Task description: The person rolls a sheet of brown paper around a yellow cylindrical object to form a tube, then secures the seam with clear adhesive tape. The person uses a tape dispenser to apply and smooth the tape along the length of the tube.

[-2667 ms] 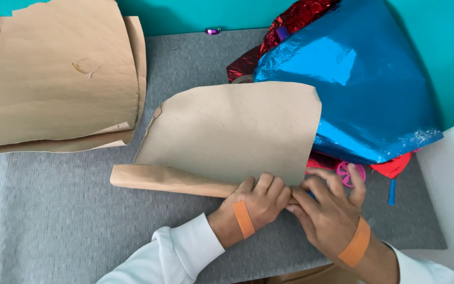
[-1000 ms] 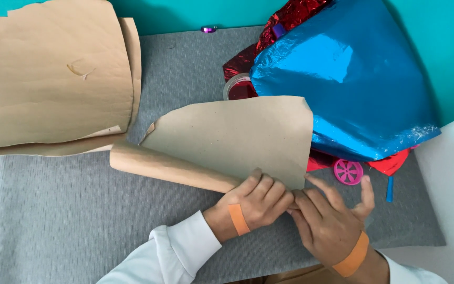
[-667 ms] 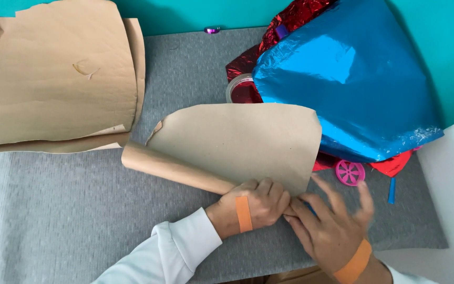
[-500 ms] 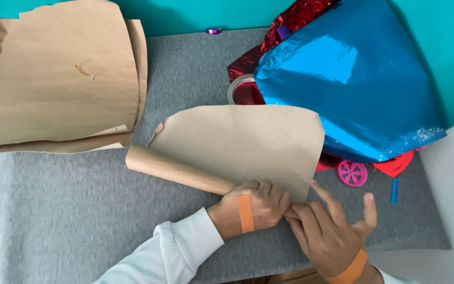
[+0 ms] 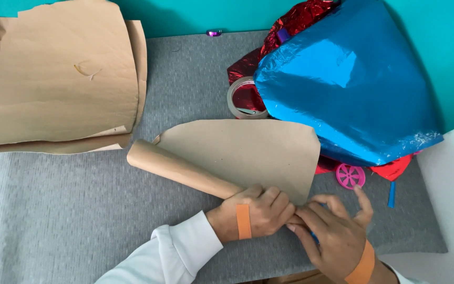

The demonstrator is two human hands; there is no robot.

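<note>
On the grey mat [image 5: 80,221], the left hand [image 5: 253,213] is clamped on the near end of a rolled brown paper [image 5: 182,171] (half unrolled), the right hand [image 5: 334,236] beside it, fingers spread, touching the paper's corner.

Brown paper sheet [image 5: 248,152], partly wound into a roll [image 5: 179,169]: matt kraft paper, smooth with faint creases; the stack of torn brown sheets [image 5: 53,79] is the same matt paper, slightly wrinkled. Mat [image 5: 80,221] beneath: grey woven cloth, matt, fine ribbed texture. Blue foil [image 5: 342,89] and red foil [image 5: 295,31]: glossy, metallic, crinkled; tape ring [image 5: 240,98] clear glossy plastic; pink wheel [image 5: 350,175] smooth plastic.
</note>
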